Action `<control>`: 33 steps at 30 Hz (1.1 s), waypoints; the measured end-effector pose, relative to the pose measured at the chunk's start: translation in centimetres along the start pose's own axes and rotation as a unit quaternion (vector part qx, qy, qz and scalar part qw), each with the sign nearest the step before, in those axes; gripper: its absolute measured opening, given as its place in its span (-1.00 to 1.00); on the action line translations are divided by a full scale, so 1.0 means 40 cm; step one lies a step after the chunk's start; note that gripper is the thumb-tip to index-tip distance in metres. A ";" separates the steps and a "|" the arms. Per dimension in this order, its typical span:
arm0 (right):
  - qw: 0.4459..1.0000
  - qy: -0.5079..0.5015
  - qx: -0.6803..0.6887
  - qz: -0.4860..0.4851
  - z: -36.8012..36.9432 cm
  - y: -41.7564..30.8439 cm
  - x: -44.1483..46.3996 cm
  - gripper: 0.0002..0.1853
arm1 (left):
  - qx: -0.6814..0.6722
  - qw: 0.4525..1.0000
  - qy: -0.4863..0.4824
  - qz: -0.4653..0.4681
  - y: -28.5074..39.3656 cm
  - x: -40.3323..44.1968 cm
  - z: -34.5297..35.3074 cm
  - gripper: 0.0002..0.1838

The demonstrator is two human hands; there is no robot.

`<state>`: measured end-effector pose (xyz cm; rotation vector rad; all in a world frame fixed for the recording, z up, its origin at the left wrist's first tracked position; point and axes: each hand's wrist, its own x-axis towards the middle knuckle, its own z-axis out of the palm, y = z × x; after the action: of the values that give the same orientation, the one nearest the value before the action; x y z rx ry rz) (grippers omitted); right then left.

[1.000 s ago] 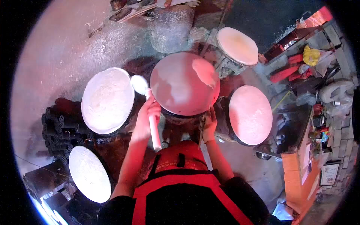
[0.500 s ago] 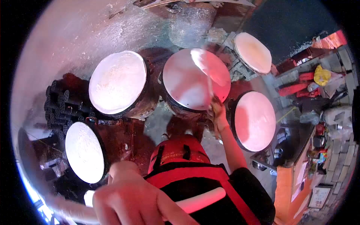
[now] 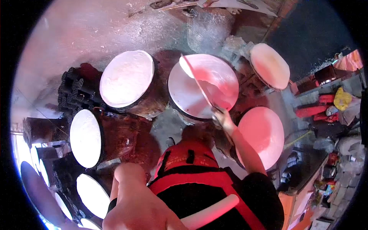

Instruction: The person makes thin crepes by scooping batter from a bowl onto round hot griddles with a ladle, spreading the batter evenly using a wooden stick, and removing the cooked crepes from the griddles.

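My right hand (image 3: 221, 118) is closed around a thin, long stick (image 3: 196, 78) at the near right edge of the middle round pan (image 3: 178, 92). The stick slants across the pan, its tip at the far left rim. A whitish layer (image 3: 220, 71) lies on the pan's far and right parts; the left part looks bare and grey. Close to the camera at the bottom, my left hand (image 3: 142, 209) shows only its back and wrist, with the fingers out of frame. Beside it, a pale rounded bar (image 3: 212, 211) crosses my black top.
Several drum-like stands bear round white tops: one left of the middle pan (image 3: 128, 78), others at far left (image 3: 85, 138), right (image 3: 262, 138) and far right (image 3: 270, 67). Black perforated cylinders (image 3: 73, 90) are stacked at left. An orange-sided counter (image 3: 287, 203) stands at lower right.
The stick has swung left across the middle pan, and the whitish layer reaches farther left along its far rim. My left hand's fingers have slipped out of frame. The view has shifted, showing more at left.
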<state>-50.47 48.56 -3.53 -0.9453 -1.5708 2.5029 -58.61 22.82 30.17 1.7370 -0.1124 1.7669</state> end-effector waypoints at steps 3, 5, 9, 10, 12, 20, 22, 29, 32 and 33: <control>0.996 0.071 -0.051 -0.008 -0.124 -0.018 -0.026 -0.83 | -0.014 0.999 -0.015 -0.037 -0.029 0.014 0.007 -0.48; 0.994 0.068 0.002 -0.085 -0.229 0.017 0.042 -0.80 | -0.003 0.999 0.014 -0.038 -0.061 0.028 0.021 -0.48; 0.986 0.162 -0.034 -0.020 -0.178 -0.088 0.133 -0.79 | 0.019 0.995 0.080 -0.061 -0.109 0.041 0.071 -0.47; 0.990 0.121 -0.069 0.002 -0.172 -0.081 0.146 -0.80 | 0.030 0.994 0.096 -0.052 -0.125 0.043 0.086 -0.47; 0.988 0.000 -0.095 0.119 -0.239 -0.021 0.194 -0.85 | 0.064 0.994 0.091 0.006 -0.175 0.043 0.094 -0.47; 0.977 -0.084 -0.195 0.025 -0.380 -0.119 0.101 -0.47 | 0.083 0.996 0.010 -0.023 -0.227 0.085 0.079 -0.48; 0.988 -0.028 -0.142 -0.047 -0.300 -0.192 0.108 -0.54 | 0.090 0.995 0.013 -0.044 -0.242 0.103 0.073 -0.48; 0.958 -0.198 -0.190 0.084 -0.307 -0.199 0.083 -0.50 | 0.123 0.985 0.094 -0.081 -0.309 0.128 0.074 -0.48; 0.953 -0.209 -0.205 0.072 -0.418 -0.173 0.147 -0.48 | 0.114 0.984 0.109 -0.078 -0.323 0.121 0.074 -0.47; 0.961 -0.177 -0.213 0.023 -0.375 -0.207 0.133 -0.51 | 0.104 0.985 0.112 -0.077 -0.325 0.120 0.075 -0.47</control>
<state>-49.43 66.49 -3.70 -0.5782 -2.2876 2.5186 -49.17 33.39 30.11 1.6252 0.3033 1.8971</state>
